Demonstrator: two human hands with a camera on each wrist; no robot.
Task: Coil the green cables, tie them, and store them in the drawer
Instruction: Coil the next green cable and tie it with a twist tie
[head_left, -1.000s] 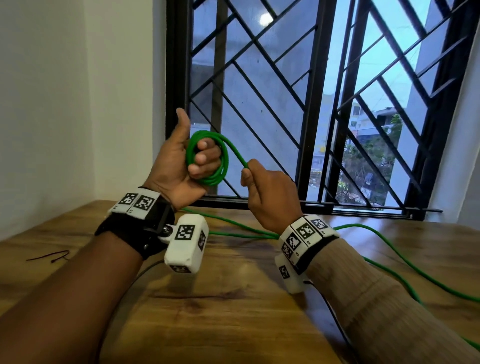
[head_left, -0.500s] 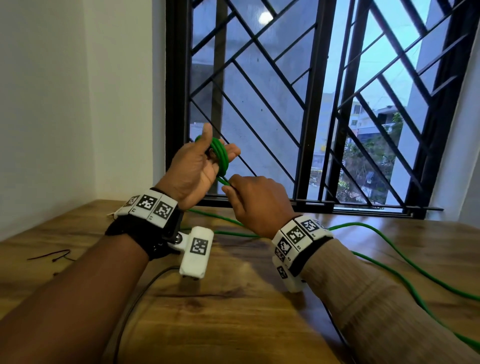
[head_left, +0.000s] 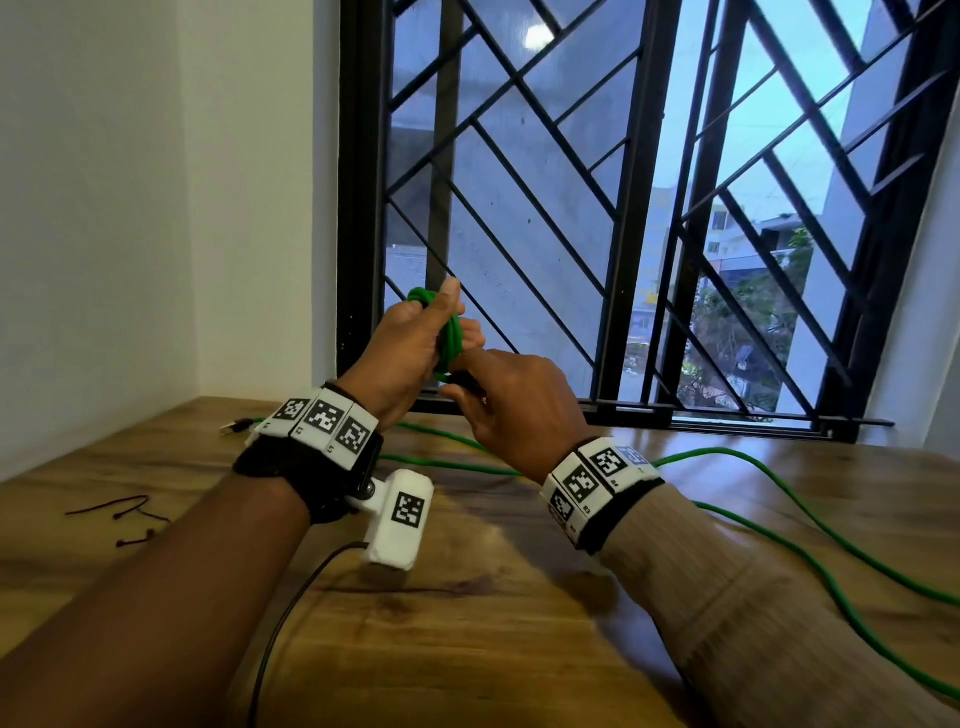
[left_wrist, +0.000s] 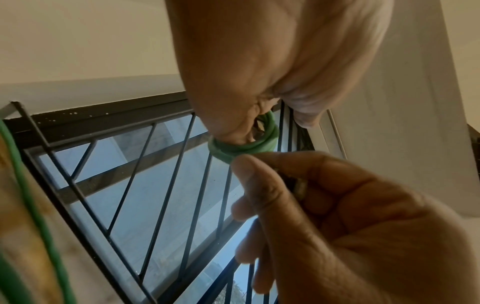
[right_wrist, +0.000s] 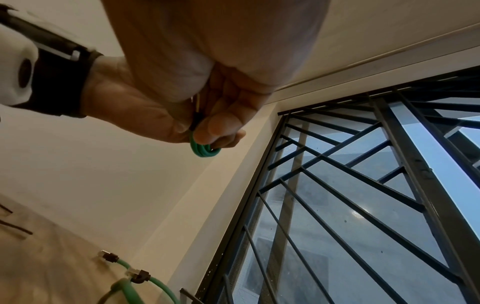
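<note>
I hold a small coil of green cable edge-on in front of the window, gripped between my left hand's thumb and curled fingers. My right hand is right below it and pinches the cable's dark end piece against the coil's lower edge. In the left wrist view my right thumb touches the coil. The right wrist view shows the coil sticking out under my left fingers. More loose green cable trails over the wooden table to the right.
Dark twist ties lie on the table at the left. Green cable ends with plugs lie near the window sill. A barred window closes the far side, a white wall the left. No drawer is in view.
The coil has turned from facing me to edge-on. My right hand has come up from the right to the coil's underside, taking up the strand stretched between the hands.
</note>
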